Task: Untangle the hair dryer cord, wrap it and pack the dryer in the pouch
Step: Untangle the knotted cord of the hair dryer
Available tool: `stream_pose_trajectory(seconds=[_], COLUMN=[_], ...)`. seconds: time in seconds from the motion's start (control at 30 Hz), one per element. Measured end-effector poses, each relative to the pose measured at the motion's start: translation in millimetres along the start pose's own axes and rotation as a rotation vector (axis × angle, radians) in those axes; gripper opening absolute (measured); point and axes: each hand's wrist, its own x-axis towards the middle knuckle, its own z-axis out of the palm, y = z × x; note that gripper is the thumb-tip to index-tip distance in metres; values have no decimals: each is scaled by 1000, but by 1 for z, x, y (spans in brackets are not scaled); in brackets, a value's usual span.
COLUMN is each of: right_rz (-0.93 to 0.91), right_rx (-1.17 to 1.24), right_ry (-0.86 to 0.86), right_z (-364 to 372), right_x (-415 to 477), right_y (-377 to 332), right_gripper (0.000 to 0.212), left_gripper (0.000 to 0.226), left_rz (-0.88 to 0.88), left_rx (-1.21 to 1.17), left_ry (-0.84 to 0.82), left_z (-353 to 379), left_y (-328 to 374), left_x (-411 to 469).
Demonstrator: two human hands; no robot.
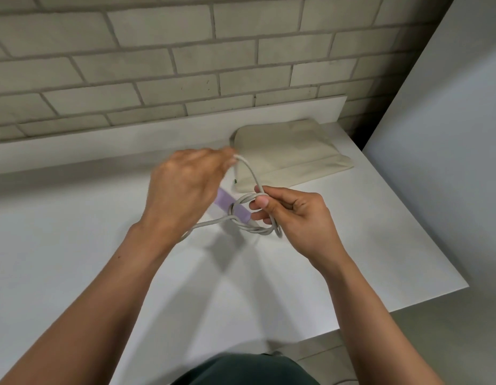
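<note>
A lilac hair dryer point(241, 212) lies on the white table point(74, 232), mostly hidden behind my hands. Its pale grey cord point(251, 173) forms several loops around the dryer's end. My right hand point(294, 215) pinches the coiled loops between thumb and fingers just above the table. My left hand point(185, 184), blurred by motion, holds a strand of the cord up at its fingertips, and the strand arches from there down to the coil. A beige fabric pouch point(291, 154) lies flat behind the hands, near the wall.
A grey brick wall point(185, 65) runs along the back of the table. A white panel point(449, 134) stands at the right. The table's right edge point(424, 223) slants down towards me, with floor beyond it.
</note>
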Motion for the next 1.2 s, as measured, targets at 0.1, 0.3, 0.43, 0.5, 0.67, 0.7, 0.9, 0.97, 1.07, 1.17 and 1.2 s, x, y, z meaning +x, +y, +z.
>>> stream_pose_trajectory(seconds=[0.1, 0.3, 0.43, 0.5, 0.67, 0.7, 0.9, 0.97, 1.07, 1.17, 1.2], right_rz=[-1, 7, -12, -32, -28, -28, -41, -16, -10, -9, -5], right_rx=[-9, -35, -41, -33, 2, 6, -102, -88, -93, -97, -92], right_ry=[-8, -80, -61, -45, -32, -24, 12, -3, -30, -25, -22], right_z=[0, 1, -2, -5, -8, -7, -10, -9, -7, -6, -5], right_x=[1, 3, 1, 0, -1, 0, 0, 0, 0, 0, 0], right_y=[1, -4, -5, -6, -2, -1, 7, 5, 4, 5, 6], right_gripper=[14, 14, 15, 16, 19, 19, 14, 14, 12, 12, 12], left_gripper=[22, 46, 36, 30, 22, 22, 23, 19, 19, 36, 45], left_rz=[-161, -92, 419, 476, 395, 366, -78, -211, -291, -266, -202], left_rx=[-66, 43, 58, 37, 35, 23, -111, -187, -185, -81, -83], left_ry=[121, -105, -232, -265, -266, -251, -12, 68, 13, -130, -156], left_z=[-4, 3, 8, 13, 17, 16, 9, 7, 10, 13, 12], left_y=[-5, -22, -6, -3, 0, 1, -7, -12, -20, -23, -21], left_x=[0, 7, 17, 16, 9, 8, 0, 0, -2, -6, -6])
